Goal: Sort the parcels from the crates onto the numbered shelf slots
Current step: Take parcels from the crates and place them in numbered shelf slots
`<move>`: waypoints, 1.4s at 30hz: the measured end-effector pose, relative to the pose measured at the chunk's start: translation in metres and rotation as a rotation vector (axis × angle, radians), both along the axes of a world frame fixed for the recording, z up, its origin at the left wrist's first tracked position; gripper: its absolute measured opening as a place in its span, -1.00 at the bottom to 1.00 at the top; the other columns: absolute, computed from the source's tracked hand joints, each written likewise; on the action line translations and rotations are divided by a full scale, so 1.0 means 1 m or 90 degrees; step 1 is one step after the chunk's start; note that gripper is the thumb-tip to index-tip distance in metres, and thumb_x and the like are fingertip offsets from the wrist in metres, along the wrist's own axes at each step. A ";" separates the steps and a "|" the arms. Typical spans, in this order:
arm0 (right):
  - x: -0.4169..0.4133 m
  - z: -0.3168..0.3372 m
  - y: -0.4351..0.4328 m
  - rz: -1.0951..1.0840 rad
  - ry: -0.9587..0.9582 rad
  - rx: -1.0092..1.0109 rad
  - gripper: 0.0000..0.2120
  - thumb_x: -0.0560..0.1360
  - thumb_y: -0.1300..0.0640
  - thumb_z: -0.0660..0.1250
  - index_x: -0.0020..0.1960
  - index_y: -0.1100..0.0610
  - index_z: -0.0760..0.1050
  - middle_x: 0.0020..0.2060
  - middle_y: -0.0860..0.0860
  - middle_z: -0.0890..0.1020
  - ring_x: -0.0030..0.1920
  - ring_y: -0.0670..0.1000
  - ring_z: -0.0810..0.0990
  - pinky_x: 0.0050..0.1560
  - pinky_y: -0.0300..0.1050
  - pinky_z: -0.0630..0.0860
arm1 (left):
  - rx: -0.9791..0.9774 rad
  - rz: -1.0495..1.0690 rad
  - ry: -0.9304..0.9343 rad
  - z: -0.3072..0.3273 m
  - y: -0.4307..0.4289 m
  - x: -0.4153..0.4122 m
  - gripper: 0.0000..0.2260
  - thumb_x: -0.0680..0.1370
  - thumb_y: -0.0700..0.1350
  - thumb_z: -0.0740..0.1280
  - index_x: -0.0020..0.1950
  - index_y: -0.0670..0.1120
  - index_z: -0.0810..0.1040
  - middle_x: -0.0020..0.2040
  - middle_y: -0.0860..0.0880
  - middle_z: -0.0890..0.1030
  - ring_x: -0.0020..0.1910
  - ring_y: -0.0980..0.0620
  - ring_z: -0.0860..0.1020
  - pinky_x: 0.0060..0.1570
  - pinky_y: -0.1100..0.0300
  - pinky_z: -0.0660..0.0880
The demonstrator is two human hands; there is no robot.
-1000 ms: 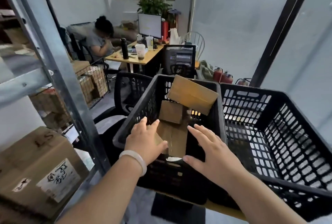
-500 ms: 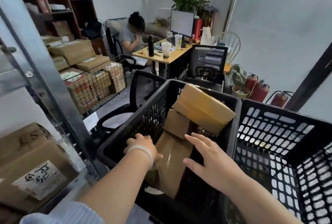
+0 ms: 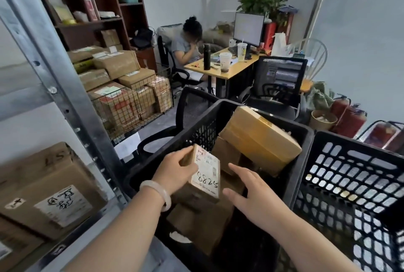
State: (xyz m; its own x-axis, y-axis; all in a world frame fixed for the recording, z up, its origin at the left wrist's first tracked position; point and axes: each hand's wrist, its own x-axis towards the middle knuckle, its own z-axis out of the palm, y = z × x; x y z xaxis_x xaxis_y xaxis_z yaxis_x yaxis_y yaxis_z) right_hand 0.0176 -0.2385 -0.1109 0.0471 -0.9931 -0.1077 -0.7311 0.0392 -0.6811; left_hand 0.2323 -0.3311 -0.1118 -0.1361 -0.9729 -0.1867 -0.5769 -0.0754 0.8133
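- the left hand (image 3: 175, 171) grips the small parcel (image 3: 203, 173) from one side only, so it could twist loose and drop back into the black crate (image 3: 306, 134).
- lifting it may unsettle the large parcel (image 3: 260, 140) leaning on the crate's far rim.
- the right hand (image 3: 251, 195), fingers spread, holds nothing.
- the small parcel is brown cardboard with a white label reading "8825", above the crate's near-left corner.

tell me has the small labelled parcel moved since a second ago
Yes. The small parcel, earlier down in the black crate, is now lifted to rim level in the left hand; the right hand hovers open beside it.
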 end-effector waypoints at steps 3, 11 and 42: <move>0.003 0.004 -0.006 -0.067 -0.147 0.032 -0.19 0.42 -0.35 0.33 0.56 -0.25 0.06 0.50 -0.17 0.29 0.44 -0.08 0.34 0.41 -0.03 0.37 | -0.051 0.016 0.184 0.015 0.015 -0.005 -0.52 0.35 0.10 0.34 0.23 0.46 0.45 0.32 0.12 0.55 0.20 0.09 0.58 0.12 0.07 0.60; 0.012 0.016 -0.009 -0.052 -0.560 0.041 -0.22 0.24 -0.30 0.46 0.39 -0.37 0.22 0.13 -0.17 0.66 0.10 -0.09 0.67 0.18 0.03 0.58 | -0.151 -0.011 0.299 0.033 0.042 -0.017 -0.43 0.38 0.15 0.35 0.39 0.39 0.38 0.36 0.12 0.52 0.33 0.05 0.52 0.22 -0.07 0.56; 0.379 0.089 0.124 0.477 -0.592 -0.058 -0.36 0.15 -0.31 0.59 0.14 -0.49 0.39 0.15 -0.28 0.61 0.19 -0.15 0.60 0.00 -0.14 0.64 | -0.394 0.369 0.222 0.098 0.334 0.326 -0.43 0.48 0.03 0.47 0.38 0.37 0.32 0.26 0.17 0.61 0.22 0.14 0.59 0.02 0.12 0.64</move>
State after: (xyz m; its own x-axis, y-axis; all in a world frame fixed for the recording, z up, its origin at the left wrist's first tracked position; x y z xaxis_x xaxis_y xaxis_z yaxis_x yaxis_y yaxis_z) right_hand 0.3965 -0.1143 -0.0218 0.6396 -0.6879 0.3431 0.2220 -0.2620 -0.9392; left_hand 0.5580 0.0033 -0.0142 0.4542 -0.8190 0.3505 -0.2992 0.2304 0.9260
